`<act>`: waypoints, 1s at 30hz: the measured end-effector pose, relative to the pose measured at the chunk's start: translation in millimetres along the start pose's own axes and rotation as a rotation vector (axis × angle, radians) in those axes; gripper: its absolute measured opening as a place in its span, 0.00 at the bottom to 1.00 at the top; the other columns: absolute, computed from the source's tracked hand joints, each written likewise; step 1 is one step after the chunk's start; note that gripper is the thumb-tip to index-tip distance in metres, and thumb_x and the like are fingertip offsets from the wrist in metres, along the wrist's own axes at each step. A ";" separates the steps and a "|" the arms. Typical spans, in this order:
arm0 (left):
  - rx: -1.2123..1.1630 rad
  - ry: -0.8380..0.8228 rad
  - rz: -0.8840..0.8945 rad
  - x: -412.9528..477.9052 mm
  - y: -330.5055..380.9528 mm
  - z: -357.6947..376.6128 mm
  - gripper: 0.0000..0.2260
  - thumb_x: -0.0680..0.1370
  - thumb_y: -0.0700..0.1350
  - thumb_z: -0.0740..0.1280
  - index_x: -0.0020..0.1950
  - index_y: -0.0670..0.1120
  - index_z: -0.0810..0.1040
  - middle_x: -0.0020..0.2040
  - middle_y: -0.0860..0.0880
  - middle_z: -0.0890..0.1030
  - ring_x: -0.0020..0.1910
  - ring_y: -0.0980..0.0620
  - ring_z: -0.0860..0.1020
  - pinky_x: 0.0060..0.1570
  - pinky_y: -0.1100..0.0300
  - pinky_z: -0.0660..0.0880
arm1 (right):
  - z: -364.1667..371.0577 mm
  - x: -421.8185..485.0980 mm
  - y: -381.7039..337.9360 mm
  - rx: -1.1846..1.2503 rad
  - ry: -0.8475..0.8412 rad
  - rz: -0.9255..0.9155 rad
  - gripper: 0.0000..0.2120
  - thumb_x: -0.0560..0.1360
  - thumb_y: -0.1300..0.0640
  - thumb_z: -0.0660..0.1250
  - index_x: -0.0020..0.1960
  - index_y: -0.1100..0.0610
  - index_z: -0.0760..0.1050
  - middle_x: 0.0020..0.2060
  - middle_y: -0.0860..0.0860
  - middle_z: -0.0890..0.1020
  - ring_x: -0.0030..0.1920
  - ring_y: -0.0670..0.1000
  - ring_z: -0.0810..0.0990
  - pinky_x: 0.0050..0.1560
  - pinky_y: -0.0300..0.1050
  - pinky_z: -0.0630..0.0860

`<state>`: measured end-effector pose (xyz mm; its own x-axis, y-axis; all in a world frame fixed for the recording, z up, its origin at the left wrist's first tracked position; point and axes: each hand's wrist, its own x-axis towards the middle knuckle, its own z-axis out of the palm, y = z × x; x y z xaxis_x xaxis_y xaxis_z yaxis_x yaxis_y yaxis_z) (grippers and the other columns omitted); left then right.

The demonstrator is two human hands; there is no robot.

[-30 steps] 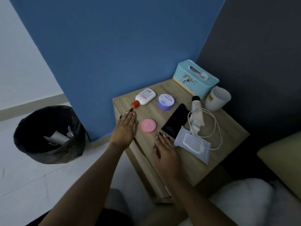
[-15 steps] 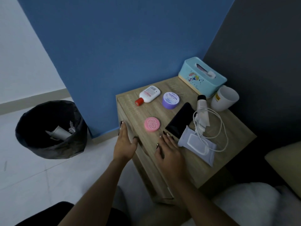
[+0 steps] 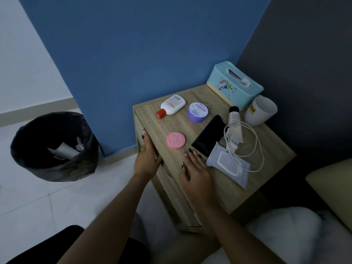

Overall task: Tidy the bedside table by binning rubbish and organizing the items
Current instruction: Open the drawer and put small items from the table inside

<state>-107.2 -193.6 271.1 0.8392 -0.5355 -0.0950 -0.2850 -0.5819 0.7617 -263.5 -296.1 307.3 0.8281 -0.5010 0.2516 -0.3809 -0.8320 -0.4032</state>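
While the bin (image 3: 53, 147) stands on the floor well left of the table (image 3: 247, 189), already holding some crumpled white rubbish, what lies on top looks worth keeping, so the step in hand seems to be sorting. At the back sit a tissue box (image 3: 235, 87) and a white cup (image 3: 261, 110) just beside it. A wipes pack (image 3: 227, 164) lies nearest the front under a looping white cable (image 3: 255, 141), touching a dark phone (image 3: 208, 138); a tube (image 3: 234, 122) lies under the cable too. A bottle (image 3: 171, 105), a purple jar (image 3: 198, 112) and a pink compact (image 3: 176, 140) are spread apart on the left half.

My left hand (image 3: 147, 159) curls loosely over the table's left edge, gripping nothing but the wood; my right hand (image 3: 196, 168) rests flat and spread on top, empty, near the phone and pack.

To do this well, I would free the cable first and coil it, lifting it clear so it drags neither tube nor cup, then group the three small containers by the box.
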 end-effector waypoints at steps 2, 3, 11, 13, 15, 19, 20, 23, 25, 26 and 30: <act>0.027 0.016 0.007 -1.0 1.4 -2.7 0.47 0.74 0.58 0.67 0.74 0.58 0.30 0.75 0.42 0.63 0.65 0.38 0.74 0.56 0.43 0.76 | -0.2 0.0 -0.6 0.002 -0.002 0.008 0.21 0.76 0.52 0.58 0.66 0.57 0.75 0.66 0.54 0.76 0.69 0.51 0.71 0.67 0.46 0.70; 0.043 0.014 0.005 -1.9 0.1 -4.3 0.47 0.74 0.57 0.67 0.74 0.58 0.29 0.75 0.41 0.63 0.65 0.37 0.73 0.55 0.41 0.76 | -0.1 0.1 -0.7 0.001 0.000 0.008 0.21 0.76 0.52 0.58 0.65 0.58 0.75 0.66 0.54 0.76 0.69 0.52 0.72 0.67 0.46 0.70; 0.127 -0.092 -0.067 -17.9 -26.7 -38.8 0.46 0.77 0.49 0.64 0.71 0.54 0.24 0.75 0.36 0.60 0.58 0.37 0.78 0.53 0.42 0.78 | -6.7 1.6 -1.6 -0.046 -0.028 -0.004 0.21 0.76 0.51 0.56 0.65 0.57 0.75 0.64 0.53 0.78 0.67 0.52 0.74 0.66 0.46 0.71; 0.124 -0.088 -0.089 -24.5 -33.1 -48.9 0.45 0.78 0.49 0.63 0.71 0.54 0.23 0.76 0.36 0.57 0.58 0.38 0.78 0.53 0.42 0.78 | -8.3 1.8 -3.6 -0.056 -0.042 -0.005 0.22 0.76 0.50 0.55 0.65 0.57 0.75 0.65 0.53 0.77 0.67 0.52 0.73 0.66 0.46 0.70; 0.117 -0.080 -0.096 -31.1 -40.9 -57.9 0.46 0.78 0.48 0.63 0.69 0.57 0.21 0.76 0.36 0.57 0.53 0.40 0.80 0.50 0.44 0.80 | -7.6 2.3 -3.5 -0.064 -0.041 -0.007 0.23 0.76 0.50 0.54 0.65 0.58 0.75 0.64 0.54 0.78 0.67 0.52 0.74 0.66 0.47 0.72; 0.120 -0.069 -0.090 -45.7 -56.0 -77.2 0.50 0.77 0.49 0.65 0.66 0.59 0.18 0.74 0.33 0.60 0.55 0.39 0.79 0.50 0.42 0.79 | -7.6 1.5 -1.7 -0.070 -0.055 -0.006 0.23 0.76 0.49 0.54 0.65 0.58 0.76 0.64 0.54 0.78 0.67 0.52 0.74 0.65 0.48 0.73; 0.117 -0.070 -0.088 -48.7 -58.0 -82.1 0.50 0.77 0.49 0.66 0.68 0.58 0.19 0.74 0.33 0.59 0.57 0.38 0.78 0.52 0.42 0.79 | -8.1 1.7 -2.0 -0.072 -0.056 -0.007 0.23 0.76 0.49 0.55 0.65 0.58 0.76 0.64 0.54 0.78 0.67 0.52 0.74 0.65 0.48 0.73; 0.132 -0.082 -0.102 -57.8 -60.0 -94.4 0.49 0.77 0.48 0.65 0.71 0.52 0.21 0.75 0.34 0.58 0.58 0.39 0.78 0.53 0.47 0.78 | -8.4 2.1 -3.4 -0.059 -0.050 -0.008 0.22 0.75 0.52 0.57 0.63 0.59 0.77 0.63 0.56 0.79 0.65 0.54 0.76 0.64 0.50 0.74; 0.143 -0.084 -0.108 -62.1 -60.1 -98.0 0.48 0.77 0.47 0.65 0.71 0.50 0.22 0.75 0.34 0.58 0.57 0.40 0.79 0.53 0.48 0.78 | -8.9 2.0 -4.2 -0.051 -0.051 -0.005 0.22 0.75 0.51 0.57 0.63 0.60 0.77 0.62 0.56 0.79 0.65 0.54 0.76 0.64 0.50 0.74; 0.141 -0.080 -0.101 -63.5 -60.0 -99.0 0.48 0.77 0.46 0.66 0.72 0.49 0.23 0.76 0.35 0.58 0.58 0.40 0.78 0.54 0.48 0.77 | -9.4 1.8 -4.6 -0.050 -0.052 -0.005 0.22 0.75 0.51 0.56 0.63 0.60 0.77 0.62 0.56 0.79 0.65 0.54 0.76 0.64 0.50 0.75; 0.133 -0.071 -0.084 -65.2 -61.4 -102.2 0.50 0.77 0.47 0.67 0.71 0.51 0.22 0.76 0.35 0.58 0.61 0.39 0.77 0.56 0.48 0.77 | -10.6 1.5 -5.9 -0.046 -0.045 0.001 0.21 0.75 0.52 0.57 0.62 0.60 0.78 0.62 0.56 0.80 0.64 0.55 0.76 0.63 0.49 0.75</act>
<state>-97.0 -60.3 296.0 0.8292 -0.5206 -0.2036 -0.2779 -0.6999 0.6580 -264.3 -294.4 319.3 0.8450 -0.4912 0.2114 -0.3989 -0.8423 -0.3626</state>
